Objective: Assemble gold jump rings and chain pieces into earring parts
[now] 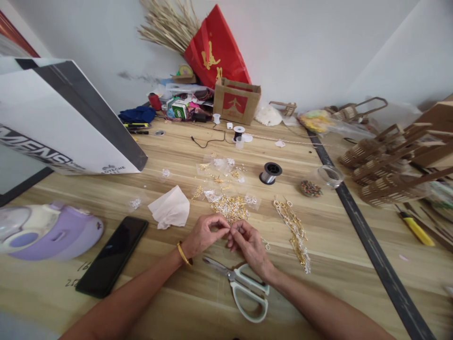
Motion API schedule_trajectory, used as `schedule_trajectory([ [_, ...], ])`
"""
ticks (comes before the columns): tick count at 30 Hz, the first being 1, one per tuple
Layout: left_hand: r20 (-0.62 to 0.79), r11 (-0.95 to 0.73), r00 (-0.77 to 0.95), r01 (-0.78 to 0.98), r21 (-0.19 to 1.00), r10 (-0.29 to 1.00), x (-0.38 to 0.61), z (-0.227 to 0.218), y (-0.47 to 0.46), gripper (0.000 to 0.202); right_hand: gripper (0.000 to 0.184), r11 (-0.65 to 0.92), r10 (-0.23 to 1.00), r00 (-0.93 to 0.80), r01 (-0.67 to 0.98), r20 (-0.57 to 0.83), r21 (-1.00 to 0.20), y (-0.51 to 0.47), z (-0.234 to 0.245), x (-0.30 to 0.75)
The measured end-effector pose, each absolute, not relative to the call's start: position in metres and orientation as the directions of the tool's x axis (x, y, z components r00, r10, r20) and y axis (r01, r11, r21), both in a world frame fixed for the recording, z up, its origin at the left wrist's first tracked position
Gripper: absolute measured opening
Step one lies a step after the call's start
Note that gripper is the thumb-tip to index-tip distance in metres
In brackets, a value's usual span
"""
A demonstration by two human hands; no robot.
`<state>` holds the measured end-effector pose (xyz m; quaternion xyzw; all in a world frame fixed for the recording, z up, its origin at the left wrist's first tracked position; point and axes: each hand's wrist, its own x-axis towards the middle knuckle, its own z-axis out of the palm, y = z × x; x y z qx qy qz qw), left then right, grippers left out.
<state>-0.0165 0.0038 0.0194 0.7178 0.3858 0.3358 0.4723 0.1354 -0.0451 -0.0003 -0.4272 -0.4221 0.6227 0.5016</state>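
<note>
the work looks well under way but far from finished, judging by how the pieces lie on the pale wood-grain worktop. what seems done is the bundle of linked gold- and silver-coloured metal strands, laid out right of the hands, between them and the dark strip toward the worktop's right edge. a small ring-shaped silver-coloured piece lies apart just beside the right wrist; whether it is joined to anything is too small to tell.

what is left appears larger: a loose heap of tiny gold- and silver-coloured metal pieces sits mid-worktop, just beyond the fingertips, with small clear plastic bags of gold-coloured parts behind it toward the far edge.

the left hand and right hand meet at the near side of the heap. in each grip thumb and forefinger are together at the tips; i cannot tell what tiny piece, if any, they are clamped on, so how far that one has got is hidden.

the pale-green-handled metal scissors lie unheld toward the near edge, and the black reel of fine silvery line stands untouched beyond the heap.
</note>
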Motion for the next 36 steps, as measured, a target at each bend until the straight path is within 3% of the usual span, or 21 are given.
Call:
schedule_trajectory([
  [19,0.085,-0.202,0.455,0.215,0.956,0.886,-0.0166,0.0166,0.0043,0.001,0.033,-0.162,0.984,-0.115,-0.290,-0.133,-0.943,-0.0421,-0.0003,0.1356],
  [30,0.241,-0.432,0.492,0.322,0.843,0.837,-0.0165,0.0207,0.0013,0.005,0.034,-0.173,0.981,-0.127,-0.265,-0.143,-0.949,-0.0412,-0.0023,0.1353],
  [36,0.408,-0.640,0.549,0.338,0.690,0.730,-0.0179,0.0147,-0.0024,0.008,0.035,-0.163,0.984,-0.109,-0.257,-0.139,-0.953,-0.0416,-0.0045,0.1346],
])
